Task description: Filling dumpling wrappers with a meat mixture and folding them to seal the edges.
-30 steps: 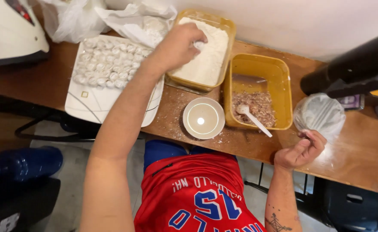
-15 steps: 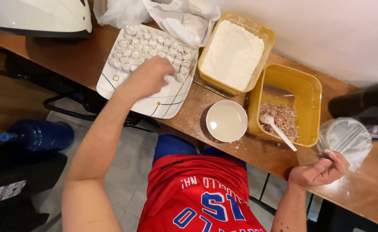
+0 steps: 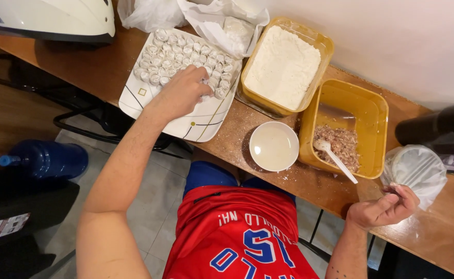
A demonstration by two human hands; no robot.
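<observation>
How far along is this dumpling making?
Done: several rows of folded dumplings fill the upper part of the white tray. In hand: the left hand rests at the last row, while the right hand is cupped beside a wrapped stack. Left: filling remains in the yellow tub, and the tray's lower part is bare.

Even, warm indoor light falls from above; the white wall along the tabletop's far edge is brightest; soft glare sits on the white bowl; beneath the tabletop's near edge the floor lies dim; wide-angle bending shows toward the corners; focus is mostly sharp.
</observation>
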